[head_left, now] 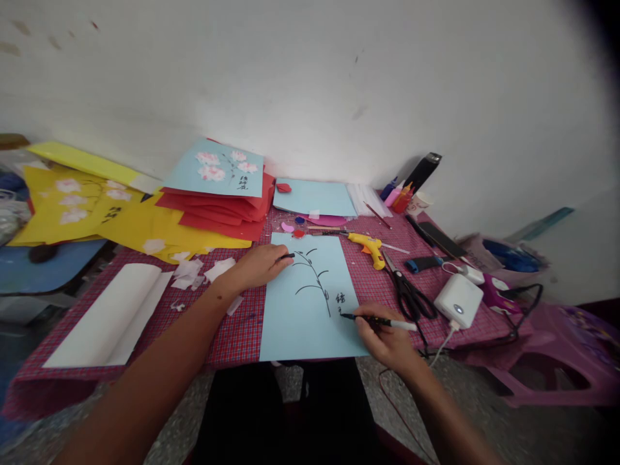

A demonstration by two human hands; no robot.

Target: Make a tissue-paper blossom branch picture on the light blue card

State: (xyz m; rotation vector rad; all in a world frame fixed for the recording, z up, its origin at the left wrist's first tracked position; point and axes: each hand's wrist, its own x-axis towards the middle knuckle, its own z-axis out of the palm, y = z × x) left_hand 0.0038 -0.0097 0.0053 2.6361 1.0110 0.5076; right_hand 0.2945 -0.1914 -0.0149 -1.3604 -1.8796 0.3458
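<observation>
A light blue sheet of paper [290, 329] lies before me, with a black branch drawing and brush-like characters on its right side. My right hand [385, 339] grips a black marker [375, 320] whose tip touches the paper just under the upper character. At the sheet's upper left rests my left hand [261, 265], its fingers closed around a small black marker cap [287, 256]. Beyond the sheet's top edge are a yellow glue gun [368, 247] and small red, pink and blue pieces. Black-handled scissors [411, 294] lie to the right of the sheet.
A finished blue flower picture [186, 169] tops a stack of red paper [217, 213] at back left, beside yellow sheets [121, 223]. Folded white paper [92, 316] lies front left. A white power bank [458, 301] with cables sits right, near a pink stool [557, 355].
</observation>
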